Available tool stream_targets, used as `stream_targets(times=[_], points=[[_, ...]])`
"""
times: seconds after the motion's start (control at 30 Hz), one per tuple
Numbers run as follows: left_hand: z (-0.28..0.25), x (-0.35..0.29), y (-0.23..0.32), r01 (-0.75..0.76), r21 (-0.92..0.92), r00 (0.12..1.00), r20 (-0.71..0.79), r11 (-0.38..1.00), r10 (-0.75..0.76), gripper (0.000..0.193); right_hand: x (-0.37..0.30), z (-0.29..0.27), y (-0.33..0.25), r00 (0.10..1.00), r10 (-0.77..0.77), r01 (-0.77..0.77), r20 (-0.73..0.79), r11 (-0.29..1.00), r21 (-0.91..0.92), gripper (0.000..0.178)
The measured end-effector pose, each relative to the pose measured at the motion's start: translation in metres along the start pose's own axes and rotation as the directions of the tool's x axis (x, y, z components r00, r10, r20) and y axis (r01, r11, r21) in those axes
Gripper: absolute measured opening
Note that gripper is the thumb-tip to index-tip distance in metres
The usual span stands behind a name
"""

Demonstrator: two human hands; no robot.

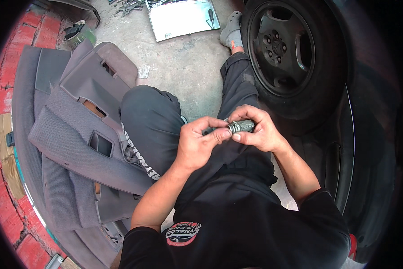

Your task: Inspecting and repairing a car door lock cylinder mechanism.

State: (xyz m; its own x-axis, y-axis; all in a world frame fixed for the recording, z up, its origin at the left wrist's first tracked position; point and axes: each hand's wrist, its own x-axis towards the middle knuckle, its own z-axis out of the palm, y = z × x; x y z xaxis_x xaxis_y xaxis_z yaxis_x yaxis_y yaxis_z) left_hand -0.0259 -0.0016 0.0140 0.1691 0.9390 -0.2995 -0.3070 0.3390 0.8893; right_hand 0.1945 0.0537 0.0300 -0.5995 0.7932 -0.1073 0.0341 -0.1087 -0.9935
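Carrying a dark-handled screwdriver (pixel 211 18) near its right edge, a pale shallow tray (pixel 180 23) lies on the concrete floor (pixel 197 67). At the upper left stands a greenish see-through container (pixel 86 36) with something dark at its top, too unclear to name. The small cylindrical part (pixel 245 126) is dark along its body, with shiny ridged rings at its left end, and is held above the person's lap. The left hand (pixel 197 142) pinches the ringed end between thumb and forefinger; the right hand (pixel 265 131) clamps the body, thumb underneath, fingers curled over. Both elbows are bent, the forearms angled inward.
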Motion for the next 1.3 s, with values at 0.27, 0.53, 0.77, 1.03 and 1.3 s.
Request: stream_targets(times=[0.27, 0.53, 0.77, 1.03, 1.3], points=[[-0.008, 0.021, -0.003, 0.248, -0.231, 0.968, 0.015, 0.941, -0.251, 0.015, 0.0, 0.022, 0.02, 0.926, 0.371, -0.313, 0.067, 0.657, 0.686, 0.027], [-0.01, 0.025, -0.005, 0.311, -0.267, 0.947, 0.003, 0.912, -0.322, 0.015, -0.001, 0.039, 0.019, 0.8, 0.58, -0.434, 0.151, 0.386, 0.814, 0.045], [-0.013, 0.026, -0.008, 0.347, -0.32, 0.935, 0.039, 0.882, -0.353, 0.015, -0.001, 0.042, 0.016, 0.8, 0.578, -0.431, 0.16, 0.369, 0.823, 0.047], [-0.013, 0.024, -0.013, 0.328, -0.185, 0.944, 0.024, 0.926, -0.33, 0.018, -0.009, 0.041, 0.028, 0.794, 0.597, -0.416, 0.114, 0.397, 0.818, 0.036], [0.003, 0.008, -0.003, -0.294, 0.577, 0.874, -0.159, 0.762, 0.458, 0.025, -0.004, 0.042, 0.009, 0.811, 0.584, -0.316, -0.027, 0.476, 0.821, 0.033]])
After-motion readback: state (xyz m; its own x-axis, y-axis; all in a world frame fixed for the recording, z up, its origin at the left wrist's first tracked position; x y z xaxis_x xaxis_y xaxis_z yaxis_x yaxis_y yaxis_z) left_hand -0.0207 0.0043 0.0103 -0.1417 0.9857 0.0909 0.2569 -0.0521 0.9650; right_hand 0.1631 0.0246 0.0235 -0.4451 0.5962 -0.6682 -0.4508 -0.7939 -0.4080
